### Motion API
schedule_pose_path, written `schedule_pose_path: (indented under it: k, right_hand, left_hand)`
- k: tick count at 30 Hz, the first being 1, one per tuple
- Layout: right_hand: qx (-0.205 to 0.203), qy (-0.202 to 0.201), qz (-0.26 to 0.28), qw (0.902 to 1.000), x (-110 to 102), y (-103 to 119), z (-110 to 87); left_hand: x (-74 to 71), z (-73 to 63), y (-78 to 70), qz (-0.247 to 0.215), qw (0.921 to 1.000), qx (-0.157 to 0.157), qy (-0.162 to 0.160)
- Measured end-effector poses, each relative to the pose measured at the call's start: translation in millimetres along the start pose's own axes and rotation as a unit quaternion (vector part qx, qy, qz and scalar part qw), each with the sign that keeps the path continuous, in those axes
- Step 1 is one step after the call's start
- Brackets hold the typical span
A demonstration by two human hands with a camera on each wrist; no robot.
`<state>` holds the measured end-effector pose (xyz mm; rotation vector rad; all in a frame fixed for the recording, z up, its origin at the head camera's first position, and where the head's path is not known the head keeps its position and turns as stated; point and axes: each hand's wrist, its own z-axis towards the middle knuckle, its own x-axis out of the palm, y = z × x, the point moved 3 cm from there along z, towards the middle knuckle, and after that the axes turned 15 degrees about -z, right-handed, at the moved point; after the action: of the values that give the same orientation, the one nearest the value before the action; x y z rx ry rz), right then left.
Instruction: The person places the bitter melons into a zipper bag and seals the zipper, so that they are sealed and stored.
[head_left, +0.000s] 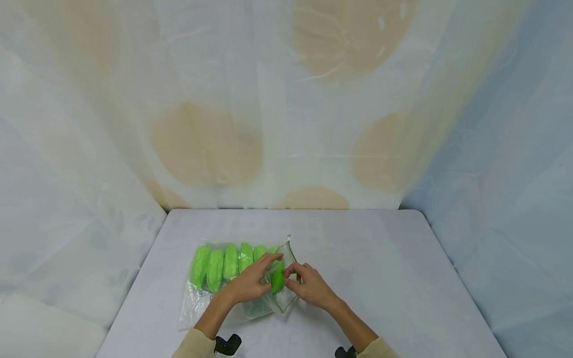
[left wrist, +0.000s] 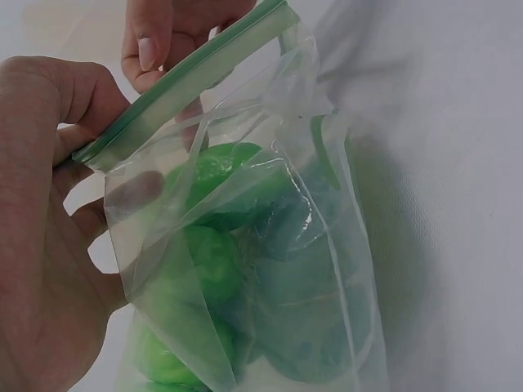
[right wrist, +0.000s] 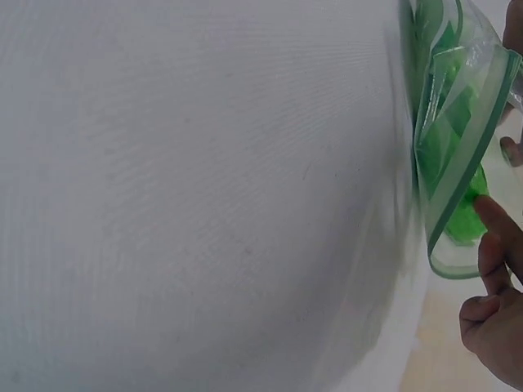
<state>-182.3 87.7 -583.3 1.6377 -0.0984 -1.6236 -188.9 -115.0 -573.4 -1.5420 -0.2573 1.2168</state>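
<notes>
A clear zip bag [left wrist: 294,122] with a green zip strip lies on its side, its mouth standing partly open to the right. Inside is a row of long bright green rolls [head_left: 215,271], seemingly wrapped in clear film; their exact kind cannot be told. My left hand [head_left: 248,284] grips the bag's rim, thumb and fingers on either side of the mouth. One green roll [head_left: 277,279] sits right at the mouth. My right hand [head_left: 313,287] is at the opening, and its index fingertip touches that roll in the right wrist view. The other right fingers are bent.
The bag rests on a white-covered table [head_left: 380,278], left of its middle. Crinkled clear plastic [head_left: 194,306] spreads at the near left of the rolls. A patterned curtain [head_left: 277,99] hangs behind the table, with pale sheets on both sides.
</notes>
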Motion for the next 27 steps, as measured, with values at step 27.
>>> schedule_pose_path:
  k: [27]
  right_hand:
    - [0.008, -0.034, -0.004, 0.9994, -11, -11, -1.1]
  left_hand:
    - [3.2, -0.2, 0.6, 0.043, 0.999, -0.002, -0.01]
